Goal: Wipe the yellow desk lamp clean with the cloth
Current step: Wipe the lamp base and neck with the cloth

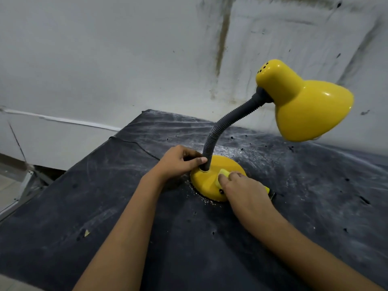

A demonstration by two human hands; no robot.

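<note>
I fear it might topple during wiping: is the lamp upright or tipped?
Upright: its base sits flat on the table, the left hand grips the neck, the right hand holds the cloth on the base.

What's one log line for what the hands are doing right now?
phase: wiping | left hand: grips lamp neck | right hand: holds cloth on lamp base

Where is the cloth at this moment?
In the head view, right of centre, the cloth lies on the lamp's yellow base, held under the right hand, near the grey neck.
</note>
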